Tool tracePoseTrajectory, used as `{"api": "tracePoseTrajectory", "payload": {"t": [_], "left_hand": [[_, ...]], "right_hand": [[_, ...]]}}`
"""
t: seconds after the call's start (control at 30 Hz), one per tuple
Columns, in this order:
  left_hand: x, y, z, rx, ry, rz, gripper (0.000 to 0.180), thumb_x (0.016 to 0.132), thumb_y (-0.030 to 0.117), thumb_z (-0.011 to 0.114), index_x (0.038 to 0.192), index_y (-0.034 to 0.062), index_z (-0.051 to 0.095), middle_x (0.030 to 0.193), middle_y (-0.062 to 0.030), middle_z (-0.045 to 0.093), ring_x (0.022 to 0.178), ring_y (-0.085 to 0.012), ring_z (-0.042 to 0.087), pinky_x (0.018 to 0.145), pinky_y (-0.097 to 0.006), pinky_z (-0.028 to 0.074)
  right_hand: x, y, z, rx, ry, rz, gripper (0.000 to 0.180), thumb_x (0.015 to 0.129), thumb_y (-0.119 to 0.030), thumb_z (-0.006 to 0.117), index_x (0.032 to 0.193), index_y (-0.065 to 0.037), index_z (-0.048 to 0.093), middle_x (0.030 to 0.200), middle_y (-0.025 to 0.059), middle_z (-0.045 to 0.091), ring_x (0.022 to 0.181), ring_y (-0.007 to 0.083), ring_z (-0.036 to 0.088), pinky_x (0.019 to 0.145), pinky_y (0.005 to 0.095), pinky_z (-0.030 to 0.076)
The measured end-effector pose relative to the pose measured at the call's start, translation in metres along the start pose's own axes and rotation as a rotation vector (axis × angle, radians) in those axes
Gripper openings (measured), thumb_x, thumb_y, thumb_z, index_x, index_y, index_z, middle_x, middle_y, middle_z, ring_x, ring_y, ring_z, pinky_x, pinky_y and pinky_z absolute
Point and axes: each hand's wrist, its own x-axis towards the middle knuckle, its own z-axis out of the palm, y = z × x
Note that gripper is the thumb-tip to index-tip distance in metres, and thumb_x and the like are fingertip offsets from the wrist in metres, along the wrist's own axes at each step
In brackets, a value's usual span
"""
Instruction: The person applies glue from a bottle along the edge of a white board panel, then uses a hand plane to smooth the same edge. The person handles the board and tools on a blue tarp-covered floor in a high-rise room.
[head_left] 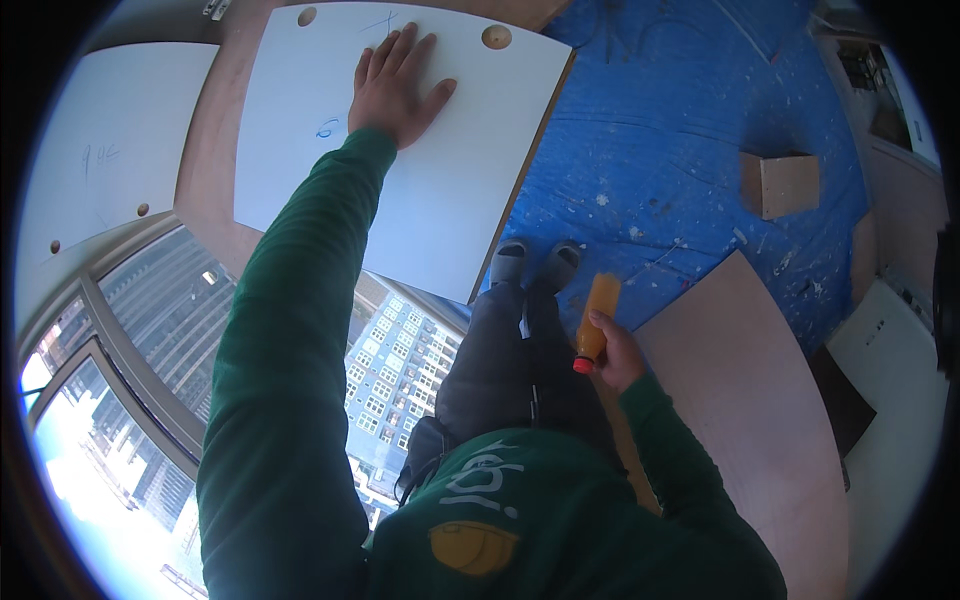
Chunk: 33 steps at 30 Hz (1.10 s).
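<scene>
A blue floor sheet [660, 165] spreads across the far right, dotted with pale specks — maybe it is there to keep the floor clean. A big window [165, 300] is on the left. A white panel [430, 200] lies at the far middle, its right edge beside the blue. What holds it up is hard to tell. A second white panel [115, 130] is to its left, and a smooth tan board [745, 385] is near, on the right.

A small brown box [790, 187] sits on the sheet, far right.

The left hand [395, 95] lies open and flat on the first white panel, fingers spread wide, which could help keep it still. The right hand [620, 355] is closed around an orange bottle [598, 315] — held low by the person's legs, well apart from the panel, perhaps so it is out of the way. Its red cap [583, 366] is on and points to the near side.

Smallest are the blue pen marks [327, 128] on the panel, left of the wrist.
</scene>
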Motion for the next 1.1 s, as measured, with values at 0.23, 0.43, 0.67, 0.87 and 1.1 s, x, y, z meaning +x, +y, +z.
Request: {"api": "tracePoseTrajectory", "payload": {"t": [0.23, 0.43, 0.67, 0.87, 1.1], "left_hand": [[0.008, 0.011, -0.019, -0.082, -0.090, -0.057, 0.070, 0.097, 0.048, 0.058, 0.158, 0.0186, 0.040, 0.169, -0.0076, 0.029, 0.157, -0.0248, 0.023, 0.130, -0.045, 0.011], [0.002, 0.006, -0.036, -0.138, -0.154, -0.101, 0.072, 0.097, 0.051, 0.056, 0.159, 0.0183, 0.039, 0.169, -0.0084, 0.028, 0.157, -0.0262, 0.021, 0.131, -0.045, 0.009], [0.011, 0.008, -0.051, -0.197, -0.257, -0.113, 0.072, 0.099, 0.054, 0.050, 0.160, 0.0186, 0.036, 0.172, -0.0058, 0.021, 0.159, -0.0240, 0.016, 0.131, -0.045, 0.006], [0.005, -0.001, -0.050, -0.247, -0.217, -0.100, 0.073, 0.098, 0.053, 0.051, 0.160, 0.0177, 0.036, 0.171, -0.0077, 0.022, 0.158, -0.0240, 0.017, 0.130, -0.048, 0.006], [0.002, 0.000, -0.046, -0.332, -0.147, -0.124, 0.073, 0.096, 0.052, 0.056, 0.158, 0.0170, 0.040, 0.170, -0.0068, 0.027, 0.157, -0.0239, 0.021, 0.131, -0.045, 0.008]], "right_hand": [[-0.033, -0.041, -0.021, -0.083, 0.086, -0.017, 0.041, 0.095, -0.043, 0.072, 0.107, -0.006, 0.061, 0.085, 0.0045, 0.063, 0.068, 0.0140, 0.061, 0.056, 0.0265, 0.047], [-0.058, -0.084, 0.001, -0.279, 0.121, -0.053, 0.042, 0.095, -0.048, 0.069, 0.100, -0.007, 0.062, 0.075, 0.0038, 0.063, 0.050, 0.0121, 0.055, 0.043, 0.0257, 0.038], [-0.091, -0.165, 0.060, -0.442, 0.120, -0.093, 0.043, 0.096, -0.050, 0.065, 0.105, -0.008, 0.062, 0.083, 0.0027, 0.065, 0.061, 0.0127, 0.062, 0.045, 0.0270, 0.043], [-0.093, -0.222, 0.088, -0.486, 0.149, -0.162, 0.042, 0.097, -0.050, 0.065, 0.106, -0.009, 0.063, 0.083, 0.0028, 0.066, 0.061, 0.0128, 0.062, 0.045, 0.0275, 0.043], [-0.099, -0.306, 0.151, -0.678, 0.070, -0.412, 0.047, 0.097, -0.052, 0.065, 0.127, -0.018, 0.055, 0.086, 0.0039, 0.065, 0.055, 0.0138, 0.060, 0.037, 0.0284, 0.036]]}}
